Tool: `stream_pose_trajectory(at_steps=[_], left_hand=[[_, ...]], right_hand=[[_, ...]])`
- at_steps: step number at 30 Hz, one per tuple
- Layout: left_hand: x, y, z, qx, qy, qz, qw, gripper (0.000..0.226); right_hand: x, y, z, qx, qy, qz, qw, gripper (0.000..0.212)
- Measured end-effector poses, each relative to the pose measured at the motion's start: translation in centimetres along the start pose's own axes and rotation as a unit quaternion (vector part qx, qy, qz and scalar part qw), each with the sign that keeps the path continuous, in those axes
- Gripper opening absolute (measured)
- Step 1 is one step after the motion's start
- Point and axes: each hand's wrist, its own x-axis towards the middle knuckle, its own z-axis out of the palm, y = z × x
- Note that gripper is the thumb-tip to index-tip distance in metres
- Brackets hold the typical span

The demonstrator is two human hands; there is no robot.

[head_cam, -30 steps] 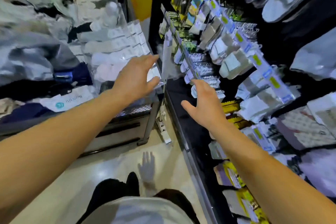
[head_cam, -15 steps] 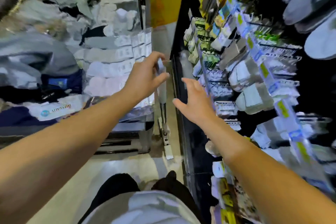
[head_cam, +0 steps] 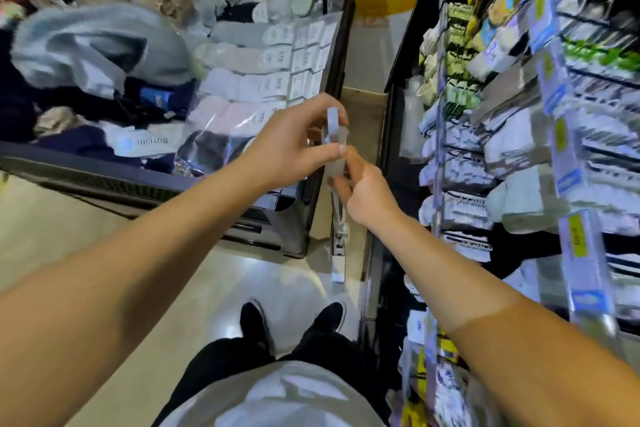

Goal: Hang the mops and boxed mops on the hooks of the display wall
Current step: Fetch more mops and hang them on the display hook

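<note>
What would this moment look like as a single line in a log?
left hand: pinches clear hanger piece | right hand: pinches its lower end | place: between cart and display wall | hung: not yet

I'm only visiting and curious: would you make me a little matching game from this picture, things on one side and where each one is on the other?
Things:
1. left hand
2. right hand
3. black shoes
4. display wall

Places:
A. on the floor at the bottom
B. along the right side
C. upper part of the pale upright handle
D. lower part of that handle

Pairs: 1-C, 2-D, 3-A, 4-B
</note>
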Motion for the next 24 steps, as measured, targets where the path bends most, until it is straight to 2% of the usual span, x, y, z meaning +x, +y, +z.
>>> stream_pose_trajectory(at_steps=[6,12,15,18,21,24], left_hand=[[-4.5,1.1,-1.9,-0.019,0.031,0.017,0.999,0.026],[-10.4,3.3,-5.2,-0.063,0.026,0.053,0.996,0.027],[-13.5,4.6,-7.1,-0.098,0.026,0.066,0.993,0.029],[-16.7,5.7,-8.5,-0.129,0.04,0.068,0.989,0.03],[-19.8,6.5,-9.5,-0.153,0.067,0.058,0.984,0.032],[-23.2,6.8,-10.3,-0.14,0.098,0.035,0.985,0.032]], right_hand=[[-2.8,-3.5,1.4,-0.057,-0.003,-0.039,0.998,0.034],[-7.6,-9.1,3.5,-0.091,0.077,-0.041,0.992,0.024],[-10.5,-12.0,4.2,-0.084,0.085,-0.067,0.991,0.025],[-12.3,-14.4,5.0,-0.071,0.099,-0.052,0.991,0.026],[-13.9,-16.0,6.3,-0.015,0.082,-0.031,0.996,0.031],[-15.4,-16.7,8.1,0.023,0.011,-0.038,0.999,0.036]])
